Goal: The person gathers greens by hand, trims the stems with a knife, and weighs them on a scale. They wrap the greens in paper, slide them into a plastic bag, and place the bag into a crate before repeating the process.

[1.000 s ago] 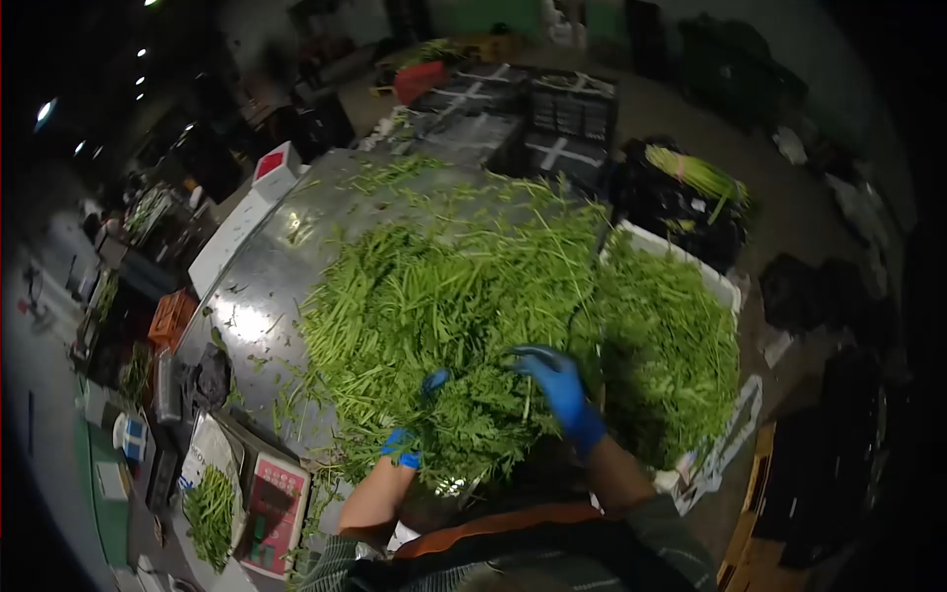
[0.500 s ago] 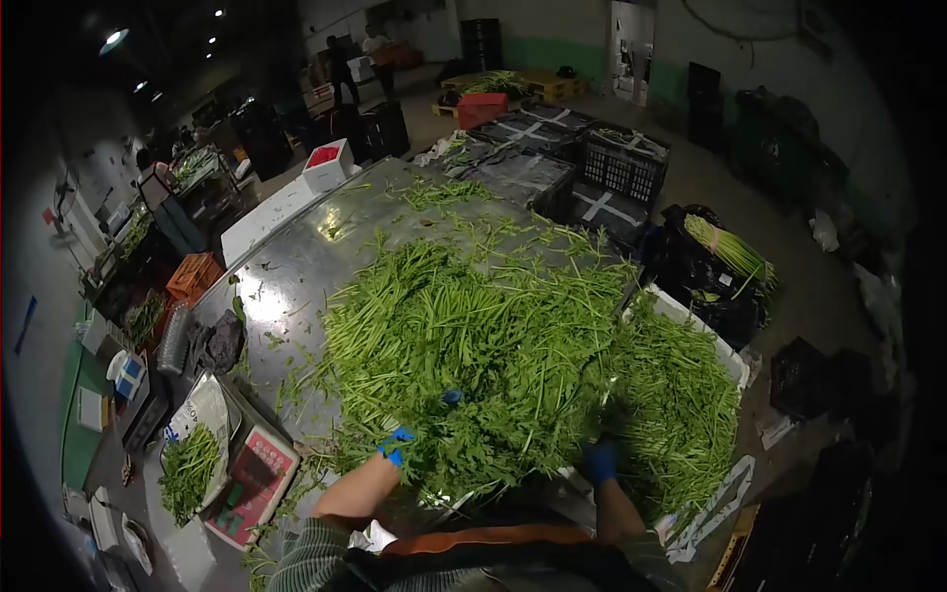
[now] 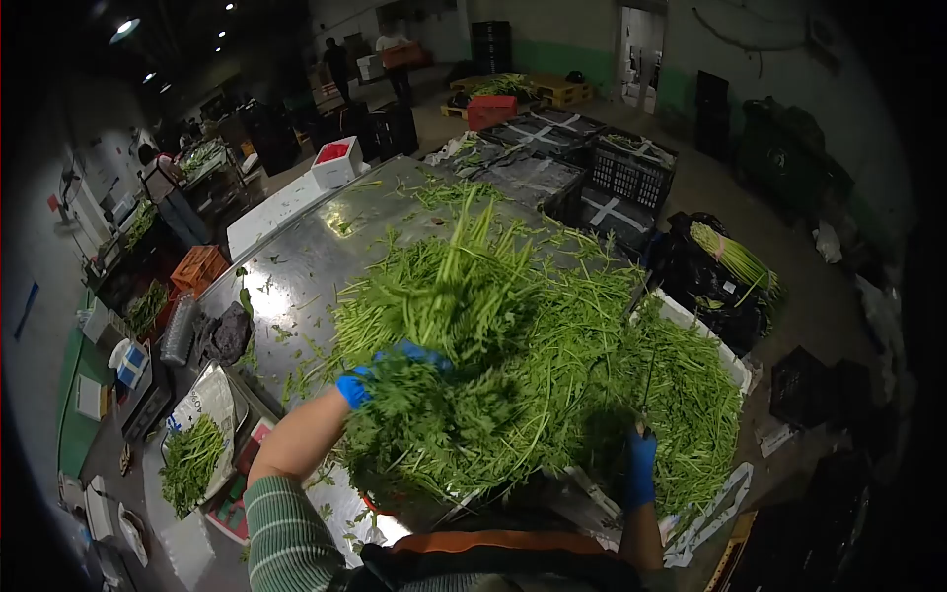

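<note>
My left hand, in a blue glove, is closed round a bunch of leafy greens. Its pale stems point up and away from me, while the leaves hang back over my wrist side. Beneath it, a large pile of the same greens is heaped on the metal table. At the pile's right side my right hand, also blue-gloved, has its fingers curled in, and what they hold, if anything, cannot be made out. Right beside it, a white box is filled with more greens.
On the left, a scale carries a bag with greens. Black crates are stacked beyond the table, near a white foam box. A black bag with bundled stems lies right. Other people stand farther back.
My left hand has lifted a bunch from the pile, moving up and left, its stems now raised. My right hand has shifted right, toward the white box.
</note>
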A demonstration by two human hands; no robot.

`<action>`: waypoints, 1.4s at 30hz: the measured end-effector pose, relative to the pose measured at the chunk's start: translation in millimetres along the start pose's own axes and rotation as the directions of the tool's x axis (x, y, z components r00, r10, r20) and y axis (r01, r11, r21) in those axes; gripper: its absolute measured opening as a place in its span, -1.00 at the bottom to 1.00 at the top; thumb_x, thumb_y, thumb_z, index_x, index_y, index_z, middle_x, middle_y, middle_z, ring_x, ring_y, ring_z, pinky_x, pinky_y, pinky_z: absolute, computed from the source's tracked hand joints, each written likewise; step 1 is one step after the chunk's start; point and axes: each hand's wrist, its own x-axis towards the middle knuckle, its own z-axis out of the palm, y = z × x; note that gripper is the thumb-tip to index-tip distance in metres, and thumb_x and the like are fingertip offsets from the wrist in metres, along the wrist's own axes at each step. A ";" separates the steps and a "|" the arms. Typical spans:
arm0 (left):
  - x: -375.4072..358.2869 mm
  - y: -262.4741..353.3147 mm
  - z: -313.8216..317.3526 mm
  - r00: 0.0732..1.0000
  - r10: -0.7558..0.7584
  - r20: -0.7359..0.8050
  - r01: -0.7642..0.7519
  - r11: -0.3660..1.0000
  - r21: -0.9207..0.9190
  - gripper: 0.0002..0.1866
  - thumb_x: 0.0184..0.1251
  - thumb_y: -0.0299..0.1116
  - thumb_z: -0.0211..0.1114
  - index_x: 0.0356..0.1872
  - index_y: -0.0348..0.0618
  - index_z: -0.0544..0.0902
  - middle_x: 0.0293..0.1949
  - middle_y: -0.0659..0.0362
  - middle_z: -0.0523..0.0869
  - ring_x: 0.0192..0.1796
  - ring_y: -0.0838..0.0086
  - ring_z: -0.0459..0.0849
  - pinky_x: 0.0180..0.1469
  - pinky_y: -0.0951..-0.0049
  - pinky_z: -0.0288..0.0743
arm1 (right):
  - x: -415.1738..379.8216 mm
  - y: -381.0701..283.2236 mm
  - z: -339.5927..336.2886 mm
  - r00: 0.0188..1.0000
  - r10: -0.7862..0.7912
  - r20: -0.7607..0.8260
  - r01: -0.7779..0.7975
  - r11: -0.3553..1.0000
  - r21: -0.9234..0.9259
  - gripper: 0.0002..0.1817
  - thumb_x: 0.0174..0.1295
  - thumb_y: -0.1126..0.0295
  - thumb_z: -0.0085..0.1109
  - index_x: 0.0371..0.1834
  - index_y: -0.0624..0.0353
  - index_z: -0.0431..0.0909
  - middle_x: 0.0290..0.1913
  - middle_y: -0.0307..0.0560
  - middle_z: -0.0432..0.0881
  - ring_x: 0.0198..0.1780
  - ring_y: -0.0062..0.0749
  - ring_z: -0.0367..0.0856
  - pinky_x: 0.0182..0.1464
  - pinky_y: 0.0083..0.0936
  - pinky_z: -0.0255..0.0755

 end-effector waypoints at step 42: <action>317.5 334.2 141.0 0.941 0.339 0.006 -0.266 0.727 0.633 -0.82 -0.09 -0.38 0.12 -0.45 -0.18 0.62 -0.39 -0.06 0.63 -0.32 0.12 0.62 -0.28 0.24 0.48 | -55.9 -106.0 -56.2 0.934 0.052 -0.354 -0.099 0.988 -0.115 -0.70 0.14 0.25 0.01 -0.22 0.28 0.49 -0.40 0.01 0.56 -0.40 -0.42 0.52 -0.31 -0.50 0.36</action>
